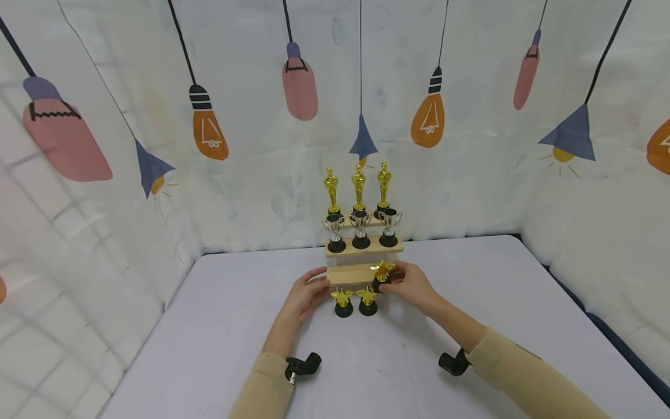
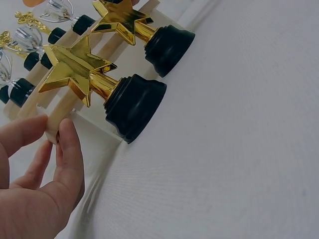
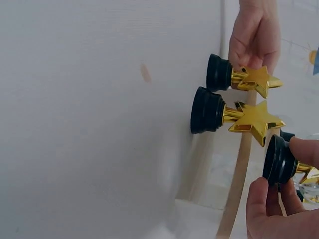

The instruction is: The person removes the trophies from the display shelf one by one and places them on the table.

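Our left hand (image 1: 307, 294) pinches the left end of the bottom shelf (image 1: 348, 274). To its right, two star trophies (image 1: 343, 304) stand on the table (image 1: 366, 361). Our right hand (image 1: 413, 286) grasps the third star trophy (image 1: 384, 271) by its black base (image 3: 281, 162), near the shelf's right end; we judge it light, stiff and slick, so that base seems our best hold.
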